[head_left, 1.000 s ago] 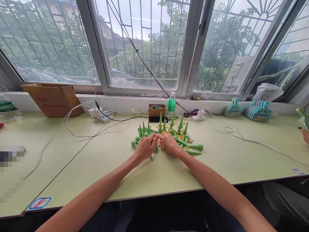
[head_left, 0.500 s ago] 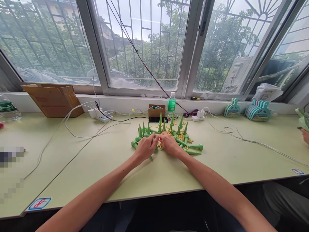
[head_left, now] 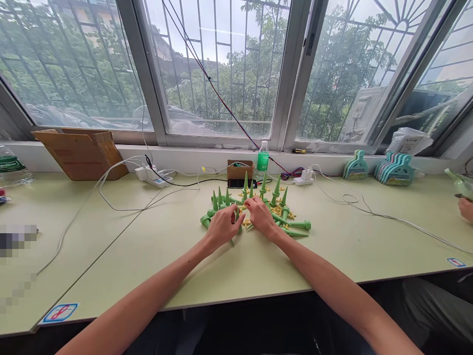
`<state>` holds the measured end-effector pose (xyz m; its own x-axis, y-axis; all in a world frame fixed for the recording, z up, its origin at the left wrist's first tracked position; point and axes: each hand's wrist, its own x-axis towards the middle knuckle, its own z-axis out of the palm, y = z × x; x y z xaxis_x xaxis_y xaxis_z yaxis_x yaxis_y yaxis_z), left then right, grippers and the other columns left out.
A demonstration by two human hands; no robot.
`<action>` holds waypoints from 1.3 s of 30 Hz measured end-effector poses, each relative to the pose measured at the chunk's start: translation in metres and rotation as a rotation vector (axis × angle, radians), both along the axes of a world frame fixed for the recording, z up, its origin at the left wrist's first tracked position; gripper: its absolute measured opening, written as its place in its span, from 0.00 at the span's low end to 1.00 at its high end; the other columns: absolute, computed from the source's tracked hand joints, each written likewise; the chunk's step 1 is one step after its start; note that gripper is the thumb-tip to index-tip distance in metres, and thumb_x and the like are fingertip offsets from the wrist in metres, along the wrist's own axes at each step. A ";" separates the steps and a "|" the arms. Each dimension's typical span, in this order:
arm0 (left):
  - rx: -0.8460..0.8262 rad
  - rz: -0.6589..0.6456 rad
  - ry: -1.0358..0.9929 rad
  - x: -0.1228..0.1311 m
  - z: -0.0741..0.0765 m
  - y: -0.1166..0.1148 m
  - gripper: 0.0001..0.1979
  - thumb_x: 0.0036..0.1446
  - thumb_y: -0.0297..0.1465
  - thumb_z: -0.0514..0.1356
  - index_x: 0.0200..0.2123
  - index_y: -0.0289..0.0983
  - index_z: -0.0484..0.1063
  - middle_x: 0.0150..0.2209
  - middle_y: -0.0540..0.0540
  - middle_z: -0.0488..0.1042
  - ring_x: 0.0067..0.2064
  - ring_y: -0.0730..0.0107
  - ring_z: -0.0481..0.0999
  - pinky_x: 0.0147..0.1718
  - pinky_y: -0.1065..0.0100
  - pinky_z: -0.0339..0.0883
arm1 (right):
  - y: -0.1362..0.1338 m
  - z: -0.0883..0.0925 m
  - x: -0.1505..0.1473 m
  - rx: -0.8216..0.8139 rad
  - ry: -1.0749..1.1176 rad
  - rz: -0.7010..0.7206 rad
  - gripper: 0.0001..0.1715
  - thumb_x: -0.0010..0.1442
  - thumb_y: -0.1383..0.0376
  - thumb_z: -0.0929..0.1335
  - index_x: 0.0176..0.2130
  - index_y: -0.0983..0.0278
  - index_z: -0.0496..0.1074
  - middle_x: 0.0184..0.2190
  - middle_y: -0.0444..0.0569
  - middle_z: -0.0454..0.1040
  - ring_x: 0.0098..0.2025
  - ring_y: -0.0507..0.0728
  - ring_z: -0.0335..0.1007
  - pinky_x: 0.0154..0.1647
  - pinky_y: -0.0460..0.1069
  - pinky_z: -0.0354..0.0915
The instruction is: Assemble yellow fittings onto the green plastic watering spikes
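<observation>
My left hand point(head_left: 225, 226) is curled round a green plastic watering spike, whose narrow tip point(head_left: 232, 242) shows below the palm; the rest is mostly covered by the fingers. Close beside it, my right hand point(head_left: 260, 217) has its thumb and fingertips pinched together, and what they hold is too small to make out. Around both hands lie more green spikes point(head_left: 299, 225), some standing point up, such as the upright spike point(head_left: 275, 191) behind my right hand. Small yellow plastic fittings point(head_left: 278, 211) are heaped among them.
A phone point(head_left: 242, 183), a small cardboard box point(head_left: 240, 170) and a green-labelled bottle point(head_left: 262, 160) stand behind the pile. Power strips point(head_left: 159, 180) and white cables point(head_left: 121, 209) cross the table. Teal plastic pieces point(head_left: 394, 169) stand at right, near another person's hand point(head_left: 465, 209).
My hands have moved slightly apart: the right fingertips are higher and farther back, and the left thumb and fingers have loosened. The other person's hand at right has shifted a little.
</observation>
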<state>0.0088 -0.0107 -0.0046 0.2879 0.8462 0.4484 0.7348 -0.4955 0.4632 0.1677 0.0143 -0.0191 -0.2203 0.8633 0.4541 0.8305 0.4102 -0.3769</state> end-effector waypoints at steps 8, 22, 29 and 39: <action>0.039 -0.038 0.002 -0.002 -0.004 0.005 0.07 0.55 0.36 0.55 0.30 0.38 0.65 0.29 0.49 0.68 0.28 0.70 0.67 0.28 0.70 0.56 | -0.001 -0.001 -0.001 0.052 0.094 0.029 0.14 0.64 0.73 0.57 0.42 0.65 0.68 0.40 0.51 0.64 0.37 0.53 0.66 0.38 0.45 0.60; -0.027 -0.070 -0.013 -0.002 -0.009 0.007 0.06 0.52 0.34 0.57 0.31 0.38 0.64 0.29 0.50 0.70 0.26 0.71 0.66 0.27 0.70 0.55 | 0.007 -0.011 -0.002 0.090 0.248 0.167 0.14 0.64 0.72 0.58 0.40 0.66 0.70 0.39 0.50 0.63 0.34 0.51 0.63 0.36 0.45 0.62; -0.057 -0.092 -0.036 -0.003 -0.012 0.010 0.06 0.51 0.34 0.57 0.30 0.38 0.64 0.27 0.51 0.69 0.25 0.72 0.65 0.26 0.70 0.56 | 0.009 -0.012 -0.002 0.163 0.302 0.218 0.13 0.63 0.72 0.59 0.39 0.65 0.71 0.37 0.51 0.64 0.37 0.54 0.65 0.39 0.49 0.63; -0.065 -0.148 -0.068 -0.002 -0.012 0.010 0.06 0.51 0.33 0.57 0.25 0.37 0.64 0.24 0.51 0.68 0.25 0.72 0.64 0.28 0.70 0.57 | 0.007 -0.010 -0.003 0.178 0.318 0.227 0.13 0.62 0.73 0.59 0.39 0.65 0.71 0.37 0.52 0.67 0.38 0.55 0.67 0.41 0.50 0.64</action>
